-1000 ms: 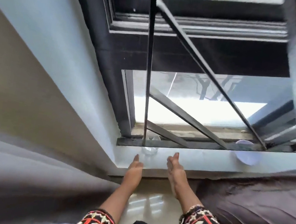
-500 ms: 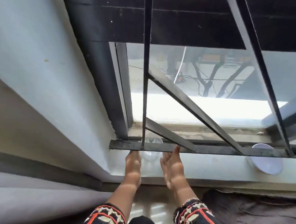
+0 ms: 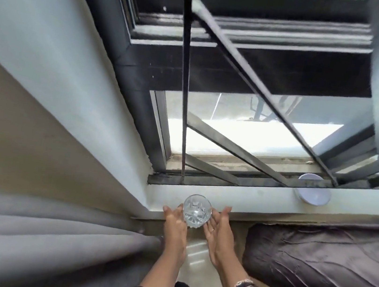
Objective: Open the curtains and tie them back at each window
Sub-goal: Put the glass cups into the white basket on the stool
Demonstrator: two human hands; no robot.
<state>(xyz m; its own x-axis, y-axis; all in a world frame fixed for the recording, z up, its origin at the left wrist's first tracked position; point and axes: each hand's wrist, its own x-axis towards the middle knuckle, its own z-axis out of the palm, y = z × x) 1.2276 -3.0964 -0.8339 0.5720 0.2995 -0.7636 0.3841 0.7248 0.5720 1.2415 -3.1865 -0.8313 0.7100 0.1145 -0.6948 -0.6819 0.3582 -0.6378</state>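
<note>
Down at the near edge of the pale grey windowsill, a clear cut-glass tumbler sits between the person's two hands. The right hand lies flat against the glass's right side, palm turned toward it and fingers straight, with a ring on one finger. The left hand touches the glass's left side; its fingers run behind the tumbler and are partly hidden, so I cannot tell how far they curl round it. Both wrists show patterned sleeve cuffs in black, cream and red.

The grey pleated curtain lies in long folds across the lower left, its end just beside the left forearm and clear of the window. On the right, below the sill, spreads a dark brown wrinkled fabric; whether it is a curtain I cannot tell. A round white dish rests farther right on the sill, against the black metal window grille
</note>
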